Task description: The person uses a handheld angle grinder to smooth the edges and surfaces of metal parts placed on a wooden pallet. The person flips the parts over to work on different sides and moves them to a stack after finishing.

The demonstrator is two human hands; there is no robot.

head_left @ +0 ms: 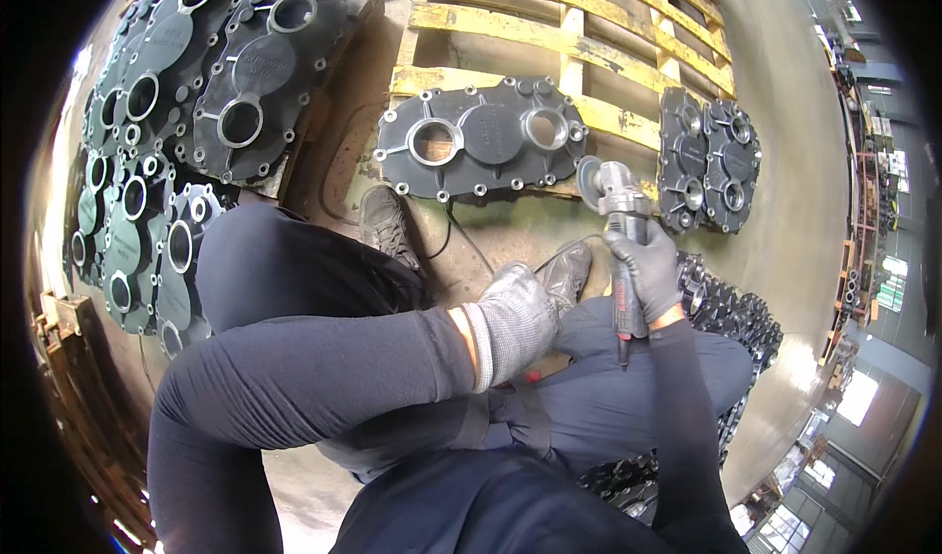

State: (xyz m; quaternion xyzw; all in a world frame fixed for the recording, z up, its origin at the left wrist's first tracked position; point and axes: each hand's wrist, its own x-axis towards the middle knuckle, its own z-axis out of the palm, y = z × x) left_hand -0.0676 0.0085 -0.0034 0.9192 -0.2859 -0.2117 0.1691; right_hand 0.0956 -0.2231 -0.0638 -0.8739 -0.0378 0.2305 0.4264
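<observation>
My right hand, in a dark grey glove, is wrapped round the body of a small angle grinder. The grinder stands upright in the picture, its disc at the far end beside the right end of a black cast housing cover. Disc and cover look very close; whether they touch I cannot tell. Over my lap, my left hand is closed in a light grey knit glove. A thin black cord runs into its knuckle side and out again; its fingertips are hidden.
The cover lies on the near edge of a yellow wooden pallet. Two more covers lie at the pallet's right corner. Stacked covers stand at left. Beside my right leg are many dark metal parts. Cord crosses the floor near my shoes.
</observation>
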